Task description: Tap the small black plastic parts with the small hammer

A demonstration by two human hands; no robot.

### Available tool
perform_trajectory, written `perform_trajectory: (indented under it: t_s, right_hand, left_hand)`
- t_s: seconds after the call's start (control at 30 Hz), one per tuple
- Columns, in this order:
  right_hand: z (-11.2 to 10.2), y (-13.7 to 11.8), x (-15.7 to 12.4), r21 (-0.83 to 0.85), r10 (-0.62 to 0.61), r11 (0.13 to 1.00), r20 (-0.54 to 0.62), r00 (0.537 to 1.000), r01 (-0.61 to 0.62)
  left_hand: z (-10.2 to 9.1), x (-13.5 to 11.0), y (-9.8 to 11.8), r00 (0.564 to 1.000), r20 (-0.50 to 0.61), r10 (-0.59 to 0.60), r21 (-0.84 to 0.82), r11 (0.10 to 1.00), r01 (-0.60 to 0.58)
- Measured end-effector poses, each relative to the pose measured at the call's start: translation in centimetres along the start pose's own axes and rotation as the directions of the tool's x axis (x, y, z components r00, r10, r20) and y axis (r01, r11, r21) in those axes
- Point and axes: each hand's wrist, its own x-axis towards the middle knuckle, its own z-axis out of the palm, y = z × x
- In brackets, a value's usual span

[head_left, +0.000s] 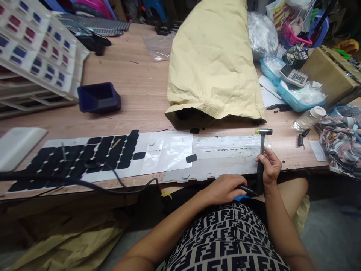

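My right hand (270,167) is closed around the handle of a small two-faced hammer (262,145), which stands near upright in view with its head over the table's right part. One face of its head is yellowish, the other black. Close to my lap, my left hand (227,188) is wrapped around a slim black handle-like tool (248,190). That tool's tip meets or overlaps the lower end of the hammer handle; I cannot tell which. Beyond both hands lie a grey cardboard sheet (220,165) and a white sheet (169,148), with a loose black rounded pad (191,158) on top.
Rows of black pads (107,150) cover the sheet's left part, crossed by a black cable (84,183). A large paper sack (211,64) lies behind. Further off are a dark blue bin (98,98), a white crate (42,49), blue baskets (301,99) and a bottle (308,118).
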Motion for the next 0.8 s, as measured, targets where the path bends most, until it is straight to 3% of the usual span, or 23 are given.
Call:
perform_trajectory:
  t_s: [0.1, 0.2, 0.4, 0.5, 0.63, 0.73, 0.8]
  right_hand:
    - [0.0, 0.0, -0.1, 0.011, 0.010, 1.000, 0.003, 1.000, -0.010]
    - [-0.1, 0.0, -0.2, 0.012, 0.012, 1.000, 0.009, 1.000, -0.012]
    - [-0.5, 0.1, -0.2, 0.050, -0.037, 0.998, -0.035, 0.999, 0.039]
    - [-0.4, 0.1, -0.1, 0.060, -0.040, 0.997, -0.042, 0.998, 0.042]
    - [-0.6, 0.1, 0.0, 0.043, -0.037, 0.998, -0.028, 0.999, 0.038]
    - [-0.9, 0.1, 0.1, 0.070, -0.033, 0.997, -0.050, 0.998, 0.037]
    - [-0.9, 0.2, 0.3, 0.103, -0.017, 0.994, -0.078, 0.997, 0.025]
  left_hand:
    - [1.8, -0.2, 0.1, 0.996, 0.021, -0.081, 0.309, 0.949, 0.071]
    - [3.1, 0.0, -0.5, 0.987, 0.071, -0.145, 0.468, 0.879, 0.096]
    - [5.7, 0.9, -4.6, 0.935, -0.006, -0.354, 0.388, 0.861, 0.329]
    - [6.5, 1.1, -6.1, 0.938, -0.050, -0.344, 0.314, 0.886, 0.342]
    - [5.7, 0.8, -4.7, 0.950, 0.032, -0.311, 0.229, 0.927, 0.296]
    - [3.2, 0.6, -2.0, 0.975, 0.153, -0.162, 0.062, 0.986, 0.154]
    - [0.8, 1.4, -0.6, 0.988, 0.151, -0.044, -0.074, 0.996, 0.055]
